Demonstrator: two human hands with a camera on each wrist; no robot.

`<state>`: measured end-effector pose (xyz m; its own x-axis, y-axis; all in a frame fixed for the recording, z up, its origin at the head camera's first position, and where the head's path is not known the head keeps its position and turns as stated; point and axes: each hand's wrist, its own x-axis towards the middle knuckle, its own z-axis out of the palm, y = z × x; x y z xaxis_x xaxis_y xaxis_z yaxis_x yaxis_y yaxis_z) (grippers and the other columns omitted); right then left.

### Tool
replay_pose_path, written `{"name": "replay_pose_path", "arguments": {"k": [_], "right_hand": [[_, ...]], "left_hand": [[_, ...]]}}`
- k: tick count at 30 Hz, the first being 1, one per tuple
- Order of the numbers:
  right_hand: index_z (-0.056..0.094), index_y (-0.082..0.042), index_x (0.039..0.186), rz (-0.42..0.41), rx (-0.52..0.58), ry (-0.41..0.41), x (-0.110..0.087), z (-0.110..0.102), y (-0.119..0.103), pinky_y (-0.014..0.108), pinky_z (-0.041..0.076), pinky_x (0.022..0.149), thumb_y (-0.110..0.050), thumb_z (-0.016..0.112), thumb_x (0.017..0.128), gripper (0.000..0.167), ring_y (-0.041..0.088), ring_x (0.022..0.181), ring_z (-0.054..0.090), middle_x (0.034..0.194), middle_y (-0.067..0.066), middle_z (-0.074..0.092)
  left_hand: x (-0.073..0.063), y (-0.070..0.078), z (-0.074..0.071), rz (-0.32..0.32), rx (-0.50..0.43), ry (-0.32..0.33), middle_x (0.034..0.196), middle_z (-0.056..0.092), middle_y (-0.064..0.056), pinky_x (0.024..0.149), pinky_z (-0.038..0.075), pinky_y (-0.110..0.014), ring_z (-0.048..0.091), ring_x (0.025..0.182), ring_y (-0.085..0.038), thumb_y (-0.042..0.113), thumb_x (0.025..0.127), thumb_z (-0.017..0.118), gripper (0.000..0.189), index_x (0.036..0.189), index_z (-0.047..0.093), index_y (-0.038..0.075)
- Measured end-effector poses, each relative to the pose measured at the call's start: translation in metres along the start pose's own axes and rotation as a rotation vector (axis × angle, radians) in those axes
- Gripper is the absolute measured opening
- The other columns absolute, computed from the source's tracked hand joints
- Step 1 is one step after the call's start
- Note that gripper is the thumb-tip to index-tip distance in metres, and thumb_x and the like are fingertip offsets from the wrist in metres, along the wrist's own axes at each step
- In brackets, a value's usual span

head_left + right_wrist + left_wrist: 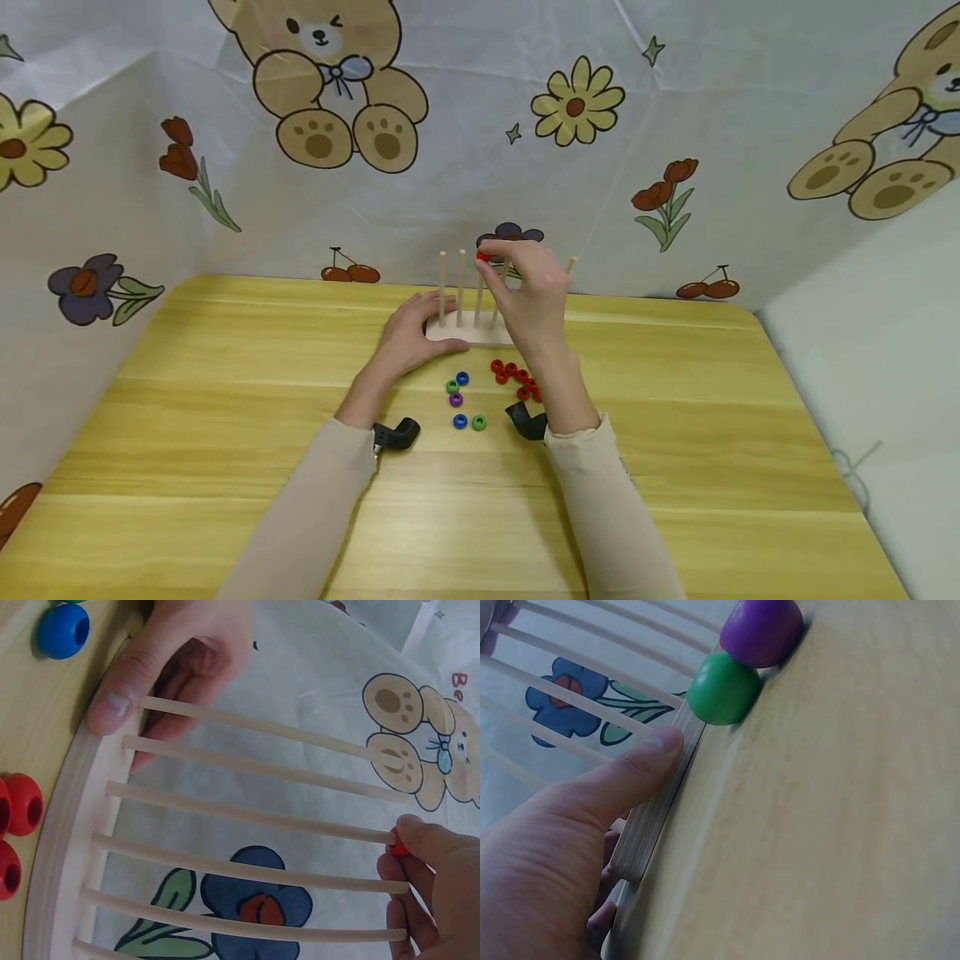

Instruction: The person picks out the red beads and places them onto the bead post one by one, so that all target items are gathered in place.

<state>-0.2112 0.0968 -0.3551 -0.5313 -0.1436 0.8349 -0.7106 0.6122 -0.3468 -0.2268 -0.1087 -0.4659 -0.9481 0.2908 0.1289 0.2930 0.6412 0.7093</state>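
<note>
We see the red bead (399,842) at the tip of the third peg (251,815), counting from the left hand (408,333). The right hand (534,300) pinches it between thumb and index finger. The left hand grips one end of the wooden rack (483,333), its thumb along the front edge and its other fingers behind.

Just in front of the left thumb, we find loose blue (462,378), green (453,387) and purple (456,400) beads, with another blue and green pair farther from the fingertips. A cluster of red beads (511,369) lies below the right fingers, partly hidden by that wrist.

Under both hands we have a yellow wood-grain table (675,467). Beyond the fingers hangs a pale cloth (465,150) printed with bears, tulips, cherries and flowers; well to the right of the right hand, we notice a thin looped cord (858,479).

Only the head view gives us the table's far edge and both beige sleeves (307,508). The right wrist view shows us six pegs, some of which the right hand covers from above. There, past the right fingertips, we can read "Be" in red letters on the cloth.
</note>
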Motion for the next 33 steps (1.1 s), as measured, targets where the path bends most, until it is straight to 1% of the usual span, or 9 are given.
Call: {"name": "replay_pose_path", "arguments": {"k": [4, 7, 13, 15, 20, 22, 23, 28, 33], "right_hand": [[0.079, -0.004, 0.112, 0.006, 0.003, -0.029, -0.001, -0.007, -0.001, 0.04, 0.058, 0.096, -0.013, 0.084, 0.092, 0.022, 0.028, 0.102, 0.073, 0.111, 0.01, 0.08], [0.079, -0.003, 0.113, 0.005, 0.035, -0.034, -0.002, -0.011, -0.002, 0.039, 0.058, 0.1, -0.015, 0.083, 0.093, 0.024, 0.028, 0.108, 0.072, 0.114, 0.011, 0.08], [0.08, -0.003, 0.113, -0.002, 0.113, 0.034, -0.009, -0.018, -0.006, 0.038, 0.056, 0.107, -0.012, 0.084, 0.091, 0.024, 0.028, 0.112, 0.072, 0.115, 0.011, 0.08], [0.08, -0.002, 0.112, 0.009, 0.133, 0.05, -0.012, -0.021, -0.007, 0.037, 0.057, 0.105, -0.011, 0.083, 0.091, 0.023, 0.027, 0.108, 0.073, 0.114, 0.011, 0.08], [0.081, -0.003, 0.104, 0.118, 0.193, 0.064, -0.027, -0.03, -0.003, 0.033, 0.062, 0.085, -0.006, 0.082, 0.091, 0.013, 0.025, 0.089, 0.075, 0.102, 0.009, 0.082], [0.082, -0.004, 0.102, 0.163, 0.201, 0.05, -0.033, -0.034, -0.001, 0.032, 0.063, 0.08, -0.006, 0.082, 0.091, 0.011, 0.025, 0.085, 0.076, 0.099, 0.009, 0.082], [0.082, -0.005, 0.101, 0.181, 0.198, 0.038, -0.037, -0.036, 0.001, 0.031, 0.063, 0.08, -0.007, 0.082, 0.091, 0.01, 0.025, 0.084, 0.076, 0.098, 0.009, 0.082], [0.082, -0.007, 0.104, 0.262, 0.181, -0.052, -0.055, -0.046, 0.007, 0.032, 0.062, 0.084, -0.011, 0.083, 0.092, 0.013, 0.024, 0.087, 0.075, 0.099, 0.007, 0.082], [0.082, -0.006, 0.108, 0.347, 0.134, -0.171, -0.076, -0.055, 0.011, 0.039, 0.062, 0.088, -0.014, 0.085, 0.09, 0.02, 0.029, 0.092, 0.075, 0.101, 0.008, 0.081]], "left_hand": [[0.001, 0.002, 0.002, 0.011, -0.003, -0.004, 0.163, 0.05, -0.006, 0.134, 0.019, -0.056, 0.029, 0.16, -0.036, 0.051, 0.079, 0.091, 0.076, 0.143, 0.067, 0.018], [0.002, 0.003, 0.003, 0.007, -0.011, -0.004, 0.163, 0.049, -0.005, 0.135, 0.018, -0.054, 0.029, 0.16, -0.034, 0.051, 0.079, 0.091, 0.076, 0.144, 0.066, 0.018], [0.004, 0.005, 0.003, 0.011, -0.012, -0.007, 0.164, 0.049, -0.005, 0.135, 0.017, -0.052, 0.029, 0.16, -0.031, 0.053, 0.08, 0.09, 0.076, 0.143, 0.066, 0.019], [0.004, 0.004, 0.003, 0.006, -0.009, -0.007, 0.164, 0.048, -0.004, 0.135, 0.017, -0.053, 0.028, 0.161, -0.033, 0.053, 0.08, 0.09, 0.076, 0.144, 0.066, 0.02], [0.003, 0.003, 0.0, -0.016, 0.0, -0.013, 0.166, 0.046, -0.004, 0.134, 0.018, -0.056, 0.026, 0.161, -0.035, 0.053, 0.08, 0.09, 0.076, 0.145, 0.066, 0.021], [0.003, 0.003, -0.001, -0.02, -0.001, -0.014, 0.166, 0.045, -0.004, 0.134, 0.019, -0.056, 0.026, 0.161, -0.036, 0.052, 0.08, 0.09, 0.076, 0.145, 0.066, 0.021], [0.003, 0.004, -0.001, -0.019, 0.001, -0.014, 0.166, 0.045, -0.004, 0.134, 0.019, -0.056, 0.026, 0.161, -0.036, 0.052, 0.08, 0.09, 0.076, 0.145, 0.066, 0.02], [0.002, 0.004, -0.002, -0.021, -0.007, -0.009, 0.167, 0.044, -0.005, 0.133, 0.019, -0.057, 0.025, 0.161, -0.038, 0.052, 0.08, 0.09, 0.076, 0.144, 0.066, 0.02], [-0.001, 0.002, -0.002, -0.044, -0.003, -0.022, 0.169, 0.041, -0.005, 0.132, 0.019, -0.062, 0.023, 0.161, -0.041, 0.053, 0.081, 0.089, 0.076, 0.145, 0.065, 0.021]]}}
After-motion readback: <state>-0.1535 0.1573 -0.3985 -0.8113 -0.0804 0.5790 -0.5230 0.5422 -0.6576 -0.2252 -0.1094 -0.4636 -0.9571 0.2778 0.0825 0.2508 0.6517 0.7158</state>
